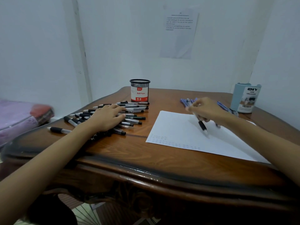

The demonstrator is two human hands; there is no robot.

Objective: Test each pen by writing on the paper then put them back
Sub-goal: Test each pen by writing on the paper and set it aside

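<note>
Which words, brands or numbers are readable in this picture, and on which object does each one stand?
"DIY", "Ball Pens": label on the black mesh pen cup.
"DIY", "DESK ORGANIZER": label on the pale blue organizer; the second is blurred, the barcode digits unreadable.
The printed sheet on the wall: lines too small to read.
The paper on the table: faint pen marks, not readable.

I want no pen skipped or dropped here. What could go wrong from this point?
1. The left hand rests on the black pens, one unsorted pile; the pen in the right hand could rejoin it and get retested, or others skipped.
2. Nothing holds the paper, so it may slide under writing.
3. The lone pen near the edge of the table could roll off if the pile is nudged.
</note>
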